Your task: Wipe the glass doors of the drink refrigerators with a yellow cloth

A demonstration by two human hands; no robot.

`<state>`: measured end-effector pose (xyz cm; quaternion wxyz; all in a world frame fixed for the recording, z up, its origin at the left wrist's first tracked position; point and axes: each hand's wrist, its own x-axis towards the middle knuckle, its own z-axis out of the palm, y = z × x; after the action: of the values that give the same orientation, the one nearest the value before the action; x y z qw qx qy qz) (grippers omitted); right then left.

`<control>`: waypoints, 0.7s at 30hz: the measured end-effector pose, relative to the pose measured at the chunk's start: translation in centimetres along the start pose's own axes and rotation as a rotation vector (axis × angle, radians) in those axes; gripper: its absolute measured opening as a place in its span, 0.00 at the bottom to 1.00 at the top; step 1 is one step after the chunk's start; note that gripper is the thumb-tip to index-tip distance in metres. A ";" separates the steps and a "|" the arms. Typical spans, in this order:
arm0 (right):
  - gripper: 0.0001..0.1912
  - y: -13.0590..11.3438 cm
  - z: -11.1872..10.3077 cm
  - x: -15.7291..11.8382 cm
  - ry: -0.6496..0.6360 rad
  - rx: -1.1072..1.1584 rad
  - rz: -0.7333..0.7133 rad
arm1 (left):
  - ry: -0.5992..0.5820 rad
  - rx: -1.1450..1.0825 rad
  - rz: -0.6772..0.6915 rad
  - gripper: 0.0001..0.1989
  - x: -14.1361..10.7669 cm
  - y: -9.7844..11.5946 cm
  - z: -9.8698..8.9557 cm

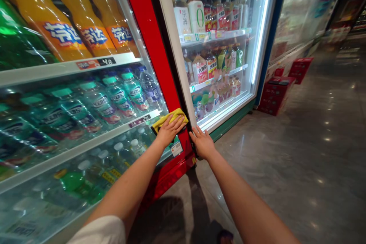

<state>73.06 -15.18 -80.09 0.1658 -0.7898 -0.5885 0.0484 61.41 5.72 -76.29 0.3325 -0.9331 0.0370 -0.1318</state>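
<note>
My left hand [170, 129] presses a yellow cloth [177, 113] with a dark edge against the red door frame [156, 45] of a drinks fridge. Its fingers lie over the cloth, which reaches partly onto the glass. Lower and to the right, my right hand [202, 143] rests on the corner where the red fridge meets the white-framed fridge [174, 32]. Its fingers are stretched out and hold nothing. Below my left hand, a small white label [176, 148] is stuck near the frame's lower edge.
Behind the left glass stand orange soda bottles [94, 38] and several teal-capped bottles [103, 105]. Tea bottles [197, 13] fill the lit fridge on the right. Red boxes [276, 93] sit on the shiny grey floor [286, 167]. A foot [225, 236] shows at the bottom.
</note>
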 end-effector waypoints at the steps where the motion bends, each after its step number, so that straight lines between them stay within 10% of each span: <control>1: 0.34 0.2 0.1 -0.1 -0.001 -0.006 0.002 | -0.019 -0.028 0.019 0.27 -0.5 0.9 0.9; 6: 0.34 1.1 0.4 -0.4 -0.028 -0.051 0.005 | -0.091 -0.118 0.119 0.23 -5.0 5.2 4.9; 10: 0.33 1.3 0.5 -0.4 -0.042 -0.066 -0.001 | -0.106 -0.121 0.069 0.26 -7.8 5.5 4.2; 15: 0.34 0.9 0.8 -0.2 -0.039 -0.055 -0.011 | -0.098 -0.059 -0.118 0.36 -6.5 3.5 2.0; 21: 0.33 0.7 1.7 -0.2 -0.067 -0.079 -0.017 | -0.154 -0.094 -0.036 0.32 -5.8 6.8 6.0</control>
<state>73.12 -15.23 -81.91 0.1153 -0.7887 -0.6018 0.0502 57.58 5.01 -86.38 0.2876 -0.9556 0.0008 -0.0638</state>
